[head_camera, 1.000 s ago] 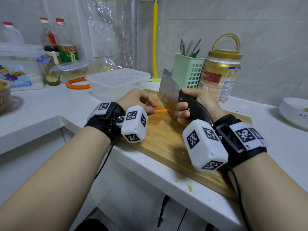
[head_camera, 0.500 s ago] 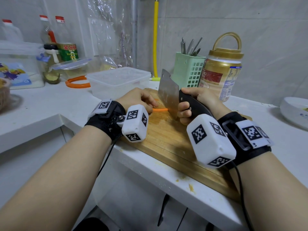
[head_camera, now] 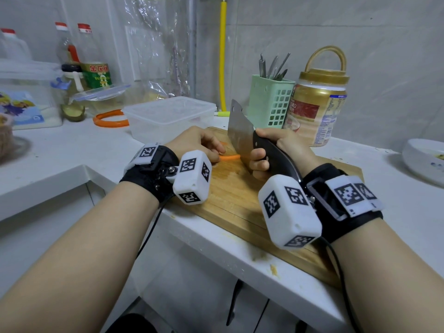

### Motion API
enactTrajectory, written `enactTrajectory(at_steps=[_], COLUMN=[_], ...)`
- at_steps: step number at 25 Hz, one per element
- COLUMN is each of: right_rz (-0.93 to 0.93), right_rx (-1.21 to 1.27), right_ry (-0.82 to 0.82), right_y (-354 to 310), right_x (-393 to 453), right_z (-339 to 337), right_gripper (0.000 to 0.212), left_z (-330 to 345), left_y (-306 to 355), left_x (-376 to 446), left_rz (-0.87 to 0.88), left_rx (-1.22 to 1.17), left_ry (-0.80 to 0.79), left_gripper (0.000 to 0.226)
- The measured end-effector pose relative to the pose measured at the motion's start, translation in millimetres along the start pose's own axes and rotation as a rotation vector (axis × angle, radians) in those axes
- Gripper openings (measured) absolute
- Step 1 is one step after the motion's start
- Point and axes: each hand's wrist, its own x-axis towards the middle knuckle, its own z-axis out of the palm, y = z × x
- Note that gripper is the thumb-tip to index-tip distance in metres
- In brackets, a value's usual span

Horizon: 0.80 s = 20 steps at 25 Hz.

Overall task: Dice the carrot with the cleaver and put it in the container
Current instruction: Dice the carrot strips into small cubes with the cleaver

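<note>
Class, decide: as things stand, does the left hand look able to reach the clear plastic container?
Probably yes: the container stands just beyond the left hand, nothing between them, though that hand now holds the carrot.

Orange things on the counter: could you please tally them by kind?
Carrot strip: 1
Orange ring: 1
Total: 2

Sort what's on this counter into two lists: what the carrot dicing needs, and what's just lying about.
In use:
carrot strip, held by the left hand
cleaver, gripped by the right hand
cutting board
clear container

Lying about:
green utensil basket
gold-lidded jar
orange ring
oil bottles
white dish
</note>
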Motion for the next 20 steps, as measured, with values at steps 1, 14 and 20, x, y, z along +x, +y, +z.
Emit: enactTrajectory(at_steps=[1,14,20], right_rz=[0.001,-0.043,-0.002], right_rx=[0.015,0.099,0.076], right_ry=[-0.008,-0.046,-0.066], right_y=[-0.6,-0.7,0.9], right_x=[-1.0,-6.9,-5.8], right_z=[-1.5,-1.0,2.0], right_gripper=[0.024,0.032,0.032], left_z=[0.3,-0.6,1.2], left_y=[0.0,-6.0,-5.9], left_x=[0.3,4.2,4.1], left_rz=[0.011,0.036,0.035], left_rx=[0.002,-0.032,-0.037], left_ry=[0.001,-0.012,0.002], left_gripper=[0.017,0.02,0.021])
